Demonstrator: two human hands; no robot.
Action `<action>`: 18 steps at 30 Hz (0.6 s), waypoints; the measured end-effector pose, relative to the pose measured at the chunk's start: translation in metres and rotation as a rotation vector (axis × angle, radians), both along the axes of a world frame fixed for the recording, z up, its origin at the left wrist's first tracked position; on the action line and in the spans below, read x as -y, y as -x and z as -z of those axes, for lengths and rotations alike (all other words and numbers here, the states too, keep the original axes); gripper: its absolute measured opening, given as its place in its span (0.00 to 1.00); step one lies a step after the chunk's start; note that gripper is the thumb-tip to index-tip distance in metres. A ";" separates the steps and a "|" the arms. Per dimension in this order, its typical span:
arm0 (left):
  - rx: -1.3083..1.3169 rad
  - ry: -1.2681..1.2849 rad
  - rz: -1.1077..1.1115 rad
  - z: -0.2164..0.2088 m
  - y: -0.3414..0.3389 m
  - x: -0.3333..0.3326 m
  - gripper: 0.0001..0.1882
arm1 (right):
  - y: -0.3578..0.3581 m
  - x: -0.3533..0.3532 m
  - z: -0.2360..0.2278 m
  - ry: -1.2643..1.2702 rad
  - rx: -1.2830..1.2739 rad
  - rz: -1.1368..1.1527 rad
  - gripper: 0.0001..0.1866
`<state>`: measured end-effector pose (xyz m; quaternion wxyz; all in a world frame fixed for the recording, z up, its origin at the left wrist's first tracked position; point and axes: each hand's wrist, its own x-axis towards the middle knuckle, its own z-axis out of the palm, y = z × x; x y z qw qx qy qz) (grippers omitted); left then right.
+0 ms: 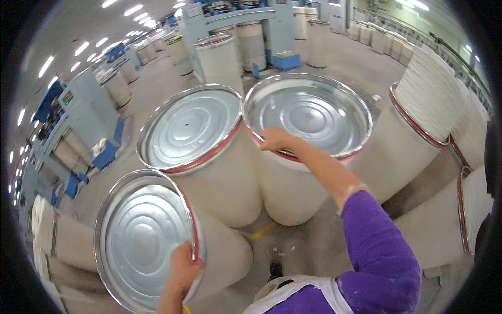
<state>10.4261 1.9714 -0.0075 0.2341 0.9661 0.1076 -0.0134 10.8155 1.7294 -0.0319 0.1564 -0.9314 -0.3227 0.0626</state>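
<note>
Three tall white sliver cans stand close together before me, each with a round metal plate inside its steel rim and a red band below it. My left hand (185, 266) is closed over the right edge of the near left can (222, 251), which leans in view. With my arm stretched forward, my right hand (274, 139) grips the near left edge of the right can (290, 191), whose plate sits below the rim. Between them stands the middle can (219, 193), touched by neither hand. The fingertips inside the rims are partly hidden.
Cans heaped with white sliver (431, 94) stand close on my right, others at the lower left (68, 235). Grey-blue machines (86, 99) line the left and far side, with a blue box (286, 62) by the far one. A yellow line (262, 231) marks the floor.
</note>
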 end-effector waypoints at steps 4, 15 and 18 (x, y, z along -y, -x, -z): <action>0.003 0.058 -0.023 -0.005 -0.075 -0.078 0.17 | -0.020 -0.012 -0.007 -0.015 0.199 0.081 0.19; 0.067 0.280 -0.225 0.029 -0.230 -0.188 0.24 | -0.187 0.139 0.035 -0.051 0.394 0.012 0.16; 0.014 0.011 -0.381 0.021 -0.263 -0.182 0.24 | -0.243 0.154 0.043 -0.058 0.455 -0.011 0.16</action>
